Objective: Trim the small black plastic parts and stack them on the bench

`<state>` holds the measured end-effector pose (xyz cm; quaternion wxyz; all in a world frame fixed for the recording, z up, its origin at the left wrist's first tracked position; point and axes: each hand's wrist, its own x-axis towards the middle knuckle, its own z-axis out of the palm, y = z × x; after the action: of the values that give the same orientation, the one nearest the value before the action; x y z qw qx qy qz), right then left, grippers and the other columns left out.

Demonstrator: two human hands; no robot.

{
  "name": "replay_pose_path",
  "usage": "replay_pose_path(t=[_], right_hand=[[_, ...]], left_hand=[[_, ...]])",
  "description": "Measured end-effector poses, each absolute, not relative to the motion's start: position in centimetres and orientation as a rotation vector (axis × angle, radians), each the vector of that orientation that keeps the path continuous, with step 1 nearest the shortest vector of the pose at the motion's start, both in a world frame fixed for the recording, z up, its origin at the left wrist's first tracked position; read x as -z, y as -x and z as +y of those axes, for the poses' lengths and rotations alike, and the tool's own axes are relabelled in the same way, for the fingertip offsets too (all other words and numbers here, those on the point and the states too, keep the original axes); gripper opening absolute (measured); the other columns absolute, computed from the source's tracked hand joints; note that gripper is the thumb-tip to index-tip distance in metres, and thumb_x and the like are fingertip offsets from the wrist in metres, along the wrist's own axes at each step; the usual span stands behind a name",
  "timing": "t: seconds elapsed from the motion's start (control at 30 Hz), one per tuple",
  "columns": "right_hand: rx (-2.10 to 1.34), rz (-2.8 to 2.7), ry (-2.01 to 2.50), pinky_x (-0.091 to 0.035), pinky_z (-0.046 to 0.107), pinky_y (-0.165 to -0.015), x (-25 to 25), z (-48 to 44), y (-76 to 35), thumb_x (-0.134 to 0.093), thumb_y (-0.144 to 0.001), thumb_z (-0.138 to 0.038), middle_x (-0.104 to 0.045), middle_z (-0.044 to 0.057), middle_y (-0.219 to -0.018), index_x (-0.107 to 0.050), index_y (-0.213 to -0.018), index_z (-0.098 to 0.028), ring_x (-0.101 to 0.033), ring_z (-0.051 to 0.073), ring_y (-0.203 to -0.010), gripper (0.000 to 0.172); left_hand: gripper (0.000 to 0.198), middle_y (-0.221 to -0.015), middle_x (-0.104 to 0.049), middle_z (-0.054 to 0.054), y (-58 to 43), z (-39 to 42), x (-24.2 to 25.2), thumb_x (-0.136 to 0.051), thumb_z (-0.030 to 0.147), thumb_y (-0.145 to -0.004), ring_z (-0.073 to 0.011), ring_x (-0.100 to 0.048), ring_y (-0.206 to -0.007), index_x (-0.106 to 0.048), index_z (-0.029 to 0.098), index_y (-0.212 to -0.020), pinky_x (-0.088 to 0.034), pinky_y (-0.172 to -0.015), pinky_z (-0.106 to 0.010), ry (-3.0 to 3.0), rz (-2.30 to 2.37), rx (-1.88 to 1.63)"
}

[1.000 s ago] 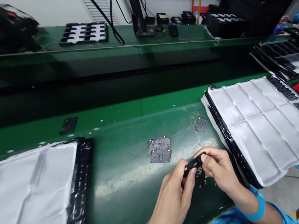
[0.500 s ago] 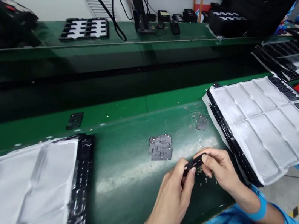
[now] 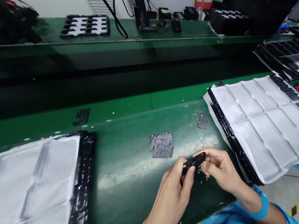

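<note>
Small flat black plastic plate (image 3: 194, 162): lower centre of frame, pinched at both ends between left hand (image 3: 172, 196) and right hand (image 3: 220, 169), above green bench (image 3: 127, 184). Stack of grey plates (image 3: 161, 145) just beyond; white-lined black tray (image 3: 268, 122) at right.

White-lined trays (image 3: 266, 123) (image 3: 23, 198), stacked dark plates (image 3: 161, 146), green bench (image 3: 128, 192), cables (image 3: 109, 8).

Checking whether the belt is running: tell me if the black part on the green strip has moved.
Yes. The black part has drifted right, towards the far corner of the left tray.
</note>
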<state>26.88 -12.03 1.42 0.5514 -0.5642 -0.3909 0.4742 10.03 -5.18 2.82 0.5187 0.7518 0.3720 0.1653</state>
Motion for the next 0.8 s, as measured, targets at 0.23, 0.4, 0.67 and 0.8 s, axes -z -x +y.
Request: replay_pose_path(t=[0.23,0.4,0.67,0.8], right_hand=[[-1.071,-1.052,1.373,-0.047,0.027,-0.058,-2.7,-12.3,-27.5,-0.059,-0.103,-0.037,-0.066,0.004,-0.091,-0.076,-0.102,-0.018,-0.058,0.013,-0.062,0.025],[-1.008,-1.169,1.386,-0.046,0.028,-0.061,-3.4,-12.2,-27.1,-0.056,-0.107,-0.033,-0.061,0.003,-0.083,-0.071,-0.086,-0.018,-0.059,0.015,-0.065,0.03],[-0.921,-1.273,1.332,-0.048,0.031,-0.069,-3.3,-12.2,-26.8,-0.055,-0.108,-0.026,-0.067,0.006,-0.086,-0.075,-0.088,-0.02,-0.063,0.019,-0.075,0.029],[-0.901,-1.284,1.29,-0.048,0.03,-0.07,-3.1,-12.2,-26.8,-0.056,-0.107,-0.022,-0.067,0.005,-0.087,-0.075,-0.089,-0.02,-0.063,0.018,-0.076,0.027]], left_hand=[[0.032,-0.069,-0.051,0.002,-9.7,-5.1,-3.2,-0.036,0.042,-0.106,-0.0177,-0.049,-0.064,-0.047,0.024,-0.08,-0.036,-0.06,-0.028,-1.646,0.852,-0.392],[0.04,-0.064,-0.037,0.006,-9.8,-5.4,-2.2,-0.031,0.048,-0.108,-0.0145,-0.037,-0.058,-0.041,0.024,-0.078,-0.031,-0.055,-0.026,-1.379,0.819,-0.472],[0.038,-0.068,-0.034,0.005,-9.8,-5.4,-1.0,-0.032,0.045,-0.107,-0.0141,-0.032,-0.06,-0.039,0.024,-0.076,-0.027,-0.056,-0.027,-1.407,0.796,-0.569],[0.037,-0.067,-0.036,0.005,-9.8,-5.3,-1.0,-0.03,0.041,-0.108,-0.0145,-0.034,-0.059,-0.04,0.024,-0.076,-0.026,-0.058,-0.029,-1.518,0.789,-0.622]])
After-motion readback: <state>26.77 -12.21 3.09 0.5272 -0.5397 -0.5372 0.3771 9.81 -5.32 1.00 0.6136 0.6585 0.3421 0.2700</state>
